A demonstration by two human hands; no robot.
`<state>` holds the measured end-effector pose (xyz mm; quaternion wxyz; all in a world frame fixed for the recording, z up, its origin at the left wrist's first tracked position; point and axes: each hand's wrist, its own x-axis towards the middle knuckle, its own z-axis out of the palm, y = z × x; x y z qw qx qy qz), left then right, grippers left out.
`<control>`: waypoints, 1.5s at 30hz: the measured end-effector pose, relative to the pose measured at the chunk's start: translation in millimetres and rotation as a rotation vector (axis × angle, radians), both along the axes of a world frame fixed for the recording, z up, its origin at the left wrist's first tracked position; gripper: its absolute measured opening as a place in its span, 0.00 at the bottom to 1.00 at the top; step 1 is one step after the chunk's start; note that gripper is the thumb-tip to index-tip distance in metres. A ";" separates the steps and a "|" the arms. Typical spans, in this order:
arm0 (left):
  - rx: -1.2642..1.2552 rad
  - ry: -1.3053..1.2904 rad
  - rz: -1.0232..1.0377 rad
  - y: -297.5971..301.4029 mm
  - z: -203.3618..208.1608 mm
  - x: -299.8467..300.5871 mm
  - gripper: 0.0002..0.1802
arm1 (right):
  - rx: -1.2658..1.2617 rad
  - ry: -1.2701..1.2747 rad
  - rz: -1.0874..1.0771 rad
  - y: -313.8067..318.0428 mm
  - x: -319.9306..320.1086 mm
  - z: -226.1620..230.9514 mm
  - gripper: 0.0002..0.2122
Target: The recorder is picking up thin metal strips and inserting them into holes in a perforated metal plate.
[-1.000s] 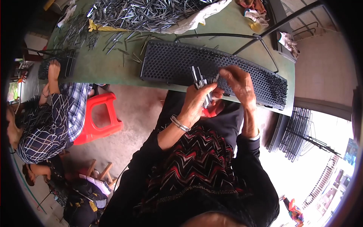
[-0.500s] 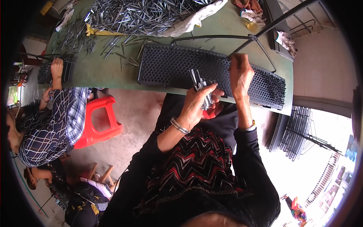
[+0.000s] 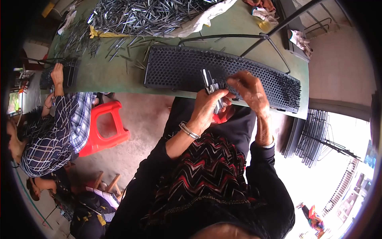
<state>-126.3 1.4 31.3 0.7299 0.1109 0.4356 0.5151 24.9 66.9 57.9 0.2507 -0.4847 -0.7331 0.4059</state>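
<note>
My left hand is closed around a bundle of slim, dark metal strips, whose shiny ends stick up past the fingers. Close beside the bundle on its right is my right hand, fingers bent toward it. Motion smears those fingertips, so whether they hold a strip is hidden. Both hands are at the near edge of a long black rack full of round holes, lying on the green table. At the rack's right end, many strip ends stand up out of the holes.
A heap of loose strips lies on a pale sack at the back of the green table. A black metal bar slants over the rack. To the left are a red stool and a person's hand at another rack.
My right hand has come off the rack, moving left and down to the bundle, its fingers loosening from a fist. My left hand stays nearly in place, still holding the strips.
</note>
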 end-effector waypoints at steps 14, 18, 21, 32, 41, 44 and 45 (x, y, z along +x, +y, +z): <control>-0.035 -0.074 0.025 3.2 6.8 5.3 0.13 | 0.301 0.122 -0.537 6.5 -8.0 -0.6 0.04; -0.058 -0.092 -0.006 4.5 5.1 7.6 0.13 | 0.334 0.152 -0.584 20.5 -15.8 -15.9 0.03; -0.063 -0.042 -0.060 6.5 1.5 6.1 0.13 | 0.412 0.065 -0.554 31.9 -10.8 -45.3 0.02; -0.071 -0.044 -0.207 5.1 5.2 -0.3 0.12 | 0.231 0.007 -0.425 15.3 -18.4 -8.0 0.07; 0.010 -0.054 -0.354 2.2 0.9 6.0 0.12 | -0.310 0.280 -0.066 4.0 6.1 10.1 0.07; 0.010 -0.055 -0.373 4.5 -2.2 3.8 0.12 | -0.263 0.295 -0.136 6.9 6.4 6.4 0.07; 0.009 -0.056 -0.371 5.3 -4.8 4.0 0.12 | -0.088 0.277 -0.269 6.7 0.7 9.7 0.05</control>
